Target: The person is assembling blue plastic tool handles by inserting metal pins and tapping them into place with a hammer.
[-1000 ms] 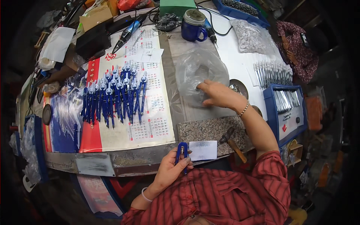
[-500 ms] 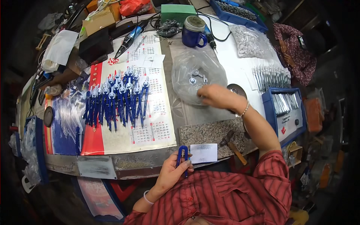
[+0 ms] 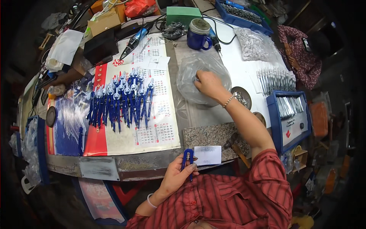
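My left hand (image 3: pixel 178 176), at the table's near edge, is closed around a blue drawing compass (image 3: pixel 187 157), its rounded end upward and some metal showing in its slot. Beside it lies a white card (image 3: pixel 207 155) with grey smudges. My right hand (image 3: pixel 209 84) reaches into the mouth of a clear plastic bag (image 3: pixel 187 84). Its fingers are drawn together, and whatever is in them is hidden. Left of the bag, several blue compasses with pale heads (image 3: pixel 121 100) lie in rows on a calendar sheet (image 3: pixel 160 114).
Right of the card are a granite slab (image 3: pixel 206 137) and a hammer (image 3: pixel 240 152). A round dish of small metal parts (image 3: pixel 242 97) sits by my right forearm. Farther off stand a blue lidded mug (image 3: pixel 199 36), a bag of pale parts (image 3: pixel 256 44) and a blue tray (image 3: pixel 289 129). Another person's sleeve (image 3: pixel 307 68) shows at right.
My right hand has moved farther into the bag, up and slightly left, now covering the pale parts that showed there. My left hand keeps the compass in nearly the same place.
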Available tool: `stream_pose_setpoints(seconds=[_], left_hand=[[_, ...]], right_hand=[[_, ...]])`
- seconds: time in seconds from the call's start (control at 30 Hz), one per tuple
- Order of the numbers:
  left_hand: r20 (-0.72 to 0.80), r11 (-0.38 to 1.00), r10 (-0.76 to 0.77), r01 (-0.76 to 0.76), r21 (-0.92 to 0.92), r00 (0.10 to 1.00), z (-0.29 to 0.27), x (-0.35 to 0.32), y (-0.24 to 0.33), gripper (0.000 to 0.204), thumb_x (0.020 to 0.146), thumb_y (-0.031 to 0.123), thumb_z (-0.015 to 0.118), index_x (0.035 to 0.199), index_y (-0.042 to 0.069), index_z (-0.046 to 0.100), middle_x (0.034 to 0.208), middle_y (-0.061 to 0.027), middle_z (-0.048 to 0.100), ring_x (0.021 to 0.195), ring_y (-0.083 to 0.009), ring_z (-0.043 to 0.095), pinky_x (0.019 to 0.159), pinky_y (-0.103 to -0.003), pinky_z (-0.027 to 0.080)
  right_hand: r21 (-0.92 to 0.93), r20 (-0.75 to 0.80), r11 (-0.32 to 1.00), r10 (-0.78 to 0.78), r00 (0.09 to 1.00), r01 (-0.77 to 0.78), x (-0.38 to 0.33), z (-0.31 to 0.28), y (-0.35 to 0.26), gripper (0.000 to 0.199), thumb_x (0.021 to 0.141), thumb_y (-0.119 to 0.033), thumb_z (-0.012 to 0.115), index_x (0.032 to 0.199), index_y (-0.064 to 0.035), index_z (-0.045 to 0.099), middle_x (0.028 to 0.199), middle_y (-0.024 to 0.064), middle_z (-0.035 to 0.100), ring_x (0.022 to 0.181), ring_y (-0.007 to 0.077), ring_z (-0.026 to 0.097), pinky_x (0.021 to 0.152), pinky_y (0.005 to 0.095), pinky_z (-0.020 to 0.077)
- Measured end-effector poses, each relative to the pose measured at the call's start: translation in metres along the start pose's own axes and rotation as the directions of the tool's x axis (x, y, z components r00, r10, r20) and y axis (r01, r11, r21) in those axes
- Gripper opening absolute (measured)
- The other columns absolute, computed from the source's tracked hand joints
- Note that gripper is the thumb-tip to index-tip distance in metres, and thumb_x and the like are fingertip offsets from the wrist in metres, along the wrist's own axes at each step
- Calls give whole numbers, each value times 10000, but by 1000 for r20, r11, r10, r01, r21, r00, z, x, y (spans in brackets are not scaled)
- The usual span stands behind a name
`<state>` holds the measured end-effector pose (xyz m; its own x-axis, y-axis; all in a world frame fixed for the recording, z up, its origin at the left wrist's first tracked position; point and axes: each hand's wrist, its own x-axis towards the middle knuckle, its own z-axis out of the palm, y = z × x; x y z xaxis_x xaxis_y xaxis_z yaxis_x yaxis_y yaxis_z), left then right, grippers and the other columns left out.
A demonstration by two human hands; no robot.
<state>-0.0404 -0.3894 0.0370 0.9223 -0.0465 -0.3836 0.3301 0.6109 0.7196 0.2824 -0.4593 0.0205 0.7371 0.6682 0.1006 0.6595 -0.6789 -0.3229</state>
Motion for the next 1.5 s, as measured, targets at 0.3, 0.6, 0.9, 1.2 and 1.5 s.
stream_pose_setpoints(seconds=[0.3,0.6,0.9,1.2,1.5], left_hand=[[-11,999,-2,2,-44,1000,-4,-9,-1,228,919,52,531,1133,-8,480,879,-95,616,795,-148,607,756,-283,501],[50,1000,-3,4,-16,999,-8,-11,12,288,950,110,489,1222,16,470,860,-74,611,760,-126,611,708,-249,505],[146,996,-89,87,20,985,5,-19,13,310,951,117,494,1243,30,441,839,-80,605,691,-119,609,649,-227,498],[178,994,-110,106,31,978,16,-27,10,329,958,157,493,1253,27,426,813,-70,591,667,-110,594,627,-223,493],[159,996,-89,88,14,983,20,-19,10,261,970,189,473,1173,36,413,783,-41,564,629,-91,570,571,-210,469]], right_hand=[[-156,118,986,77,990,-58,6,9,-11,195,760,-33,541,944,32,540,898,233,635,843,401,619,721,476,492],[787,146,592,95,985,-174,-111,-88,-76,124,850,-45,607,967,-12,580,911,34,592,667,55,523,524,165,386],[856,512,-74,-26,859,-512,-177,-42,-95,148,877,-144,619,951,-44,538,872,53,586,656,78,550,507,193,440],[848,526,-16,-106,844,-530,-189,-45,-97,158,876,-161,625,935,-40,542,763,14,575,597,57,526,492,185,422],[863,506,20,-65,860,-506,-193,-42,-101,195,914,-220,573,905,-25,589,715,-16,554,523,15,424,436,162,314]])
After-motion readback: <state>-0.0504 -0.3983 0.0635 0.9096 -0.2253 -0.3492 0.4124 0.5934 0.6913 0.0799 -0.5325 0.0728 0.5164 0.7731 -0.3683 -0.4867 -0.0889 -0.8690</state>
